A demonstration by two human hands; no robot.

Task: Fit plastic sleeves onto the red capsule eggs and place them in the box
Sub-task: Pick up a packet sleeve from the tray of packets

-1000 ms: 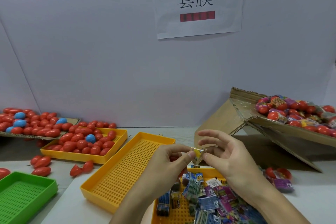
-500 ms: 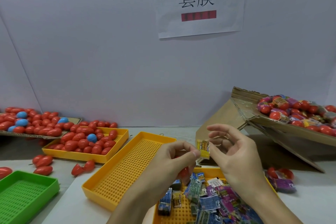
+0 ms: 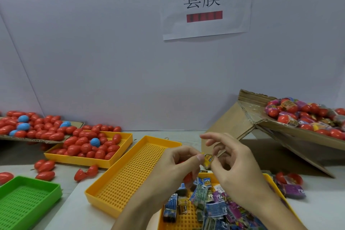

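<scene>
On the white wall (image 3: 93, 43) I see a paper sign (image 3: 206, 2) with the printed characters 套膜 and a red bar under them; the bar is blurred, I cannot read it. At the right a tilted cardboard box (image 3: 248, 117) holds red eggs already in colourful sleeves. At the left, plain red eggs and a few blue ones lie on a cardboard sheet (image 3: 74, 123) and in a yellow tray (image 3: 123, 141). An empty yellow tray (image 3: 130, 177) stands in the middle, a green tray (image 3: 28, 200) at the lower left. Another tray (image 3: 188, 218) under my hands contains the pile of sleeves (image 3: 211, 203); their print is too small to read. My left hand (image 3: 177, 168) and right hand (image 3: 235, 166) both pinch one yellow sleeve (image 3: 207, 159) between thumb and fingertips. A red egg (image 3: 188, 177) shows partly under the left hand's curled fingers.
</scene>
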